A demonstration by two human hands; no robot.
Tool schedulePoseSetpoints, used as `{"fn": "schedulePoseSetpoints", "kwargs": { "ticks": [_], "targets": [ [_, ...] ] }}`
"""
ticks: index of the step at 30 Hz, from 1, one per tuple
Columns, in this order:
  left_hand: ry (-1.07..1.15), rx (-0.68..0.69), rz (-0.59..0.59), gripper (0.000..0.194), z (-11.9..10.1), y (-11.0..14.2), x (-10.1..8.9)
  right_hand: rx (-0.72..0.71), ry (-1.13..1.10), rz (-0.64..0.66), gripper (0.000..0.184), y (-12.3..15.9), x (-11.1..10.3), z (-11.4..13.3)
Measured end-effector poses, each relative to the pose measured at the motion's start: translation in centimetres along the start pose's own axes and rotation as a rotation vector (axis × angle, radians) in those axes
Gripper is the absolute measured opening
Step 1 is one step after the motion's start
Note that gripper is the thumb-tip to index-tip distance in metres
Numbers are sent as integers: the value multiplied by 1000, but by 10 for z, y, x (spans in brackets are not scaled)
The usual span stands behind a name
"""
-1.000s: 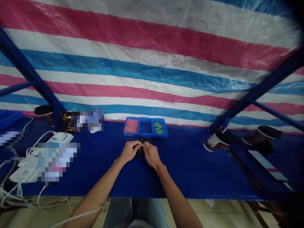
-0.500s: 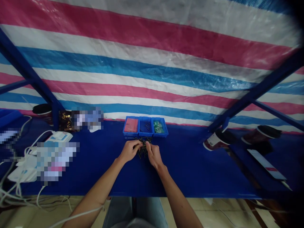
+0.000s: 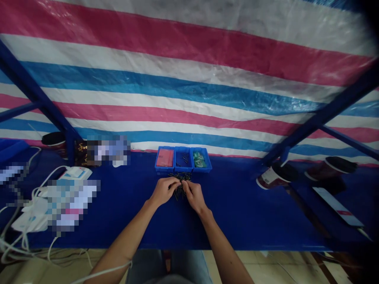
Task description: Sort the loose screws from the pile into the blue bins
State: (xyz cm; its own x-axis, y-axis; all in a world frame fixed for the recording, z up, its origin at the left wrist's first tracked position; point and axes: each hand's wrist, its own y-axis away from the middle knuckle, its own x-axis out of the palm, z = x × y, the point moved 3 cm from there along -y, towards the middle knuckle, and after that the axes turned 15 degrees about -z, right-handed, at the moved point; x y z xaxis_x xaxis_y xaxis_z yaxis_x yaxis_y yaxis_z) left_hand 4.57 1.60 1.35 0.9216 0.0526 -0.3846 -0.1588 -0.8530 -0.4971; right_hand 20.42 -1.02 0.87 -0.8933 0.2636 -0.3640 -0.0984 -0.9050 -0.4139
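Observation:
A pile of small dark screws [image 3: 180,194] lies on the blue table in front of three small blue bins. My left hand [image 3: 164,190] is over the pile's left side, thumb and fingers pinched together. From the right, my right hand [image 3: 193,194] reaches in with its fingertips also pinched, almost touching the left ones. Whatever the fingertips hold is too small to make out. The left bin [image 3: 164,170] contains pink packets [image 3: 165,157], the middle bin [image 3: 184,166] a few dark screws [image 3: 184,157], and the right bin [image 3: 202,170] green-and-clear packets [image 3: 199,159].
A white power strip [image 3: 35,215] with tangled cables covers the table's left side. On the right are a lidded cup [image 3: 271,176], another cup [image 3: 328,169] and a phone [image 3: 337,206]. A striped sheet [image 3: 189,94] hangs behind, between blue frame bars.
The fingertips of both hands have drawn closer together over the pile. The whole view has shifted slightly, so the table and bins appear a little lower and further right.

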Motion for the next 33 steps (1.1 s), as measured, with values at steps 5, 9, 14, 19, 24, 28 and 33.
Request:
{"fn": "schedulePoseSetpoints", "kwargs": {
  "ticks": [5, 9, 14, 19, 24, 28, 33],
  "targets": [
    [-2, -23, 2, 25, -1, -2, -2, -29, -4, -15, 34, 0, 0, 2],
    [-6, -40, 6, 27, -2, -3, -2, -37, -27, -36, 26, 1, -1, 2],
    [5, -66, 22, 29, -1, -4, -2, -54, -53, -93, 20, 1, -4, 4],
    [23, -86, 3, 30, 1, -4, -3, -13, -30, -90, 25, 0, -3, 2],
    [18, -86, 10, 29, 1, -4, -2, -33, 19, -70, 34, 1, -2, -3],
    [17, -92, 8, 29, 0, -4, -2, -50, 30, -93, 28, 1, -4, -2],
    [27, -112, 10, 30, 0, -4, -3, -74, -10, -117, 20, 2, -5, 2]
  ]
}}
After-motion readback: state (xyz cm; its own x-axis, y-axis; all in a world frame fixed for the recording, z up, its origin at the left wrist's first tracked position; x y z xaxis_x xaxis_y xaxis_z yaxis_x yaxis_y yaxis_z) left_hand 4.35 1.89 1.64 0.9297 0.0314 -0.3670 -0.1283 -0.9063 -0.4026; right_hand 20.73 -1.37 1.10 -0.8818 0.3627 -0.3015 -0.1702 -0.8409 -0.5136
